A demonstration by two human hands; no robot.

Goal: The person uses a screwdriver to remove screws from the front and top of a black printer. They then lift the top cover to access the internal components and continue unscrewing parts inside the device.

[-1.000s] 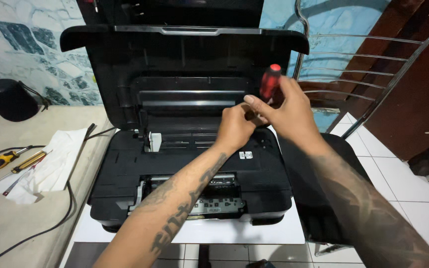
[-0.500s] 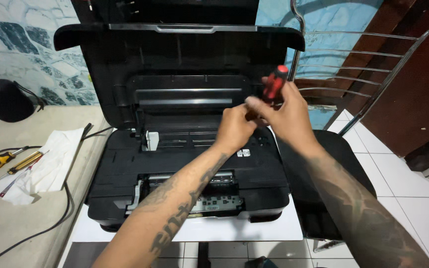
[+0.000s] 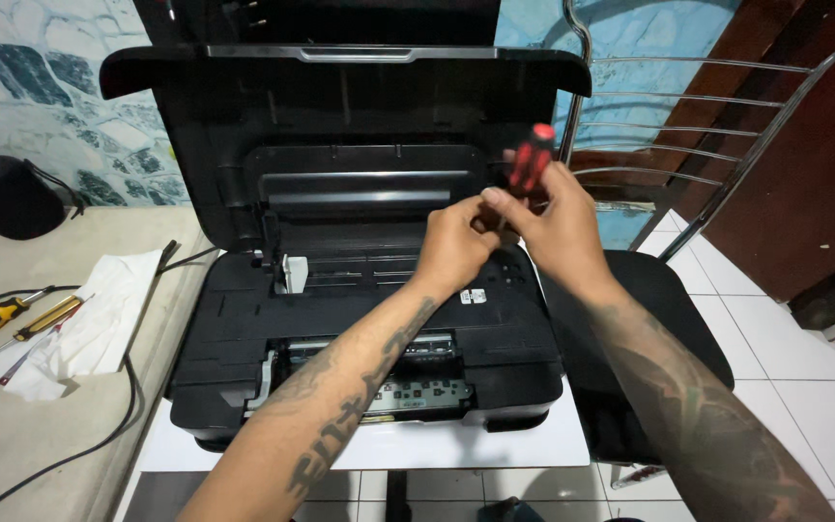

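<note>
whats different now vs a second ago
Very little. The right hand keeps its grip on the red-handled screwdriver, whose handle has tipped a bit more to the right. The left hand stays against its tip, over the open black printer. Printer, cloth and yellow tools have not moved.

Screwdriver (image 3: 532, 158): red-and-black handle is tilting upward, sitting in the right hand (image 3: 558, 232), shaft hidden.
Printer (image 3: 359, 319): black, lid is standing open, resting on a white surface.
</note>
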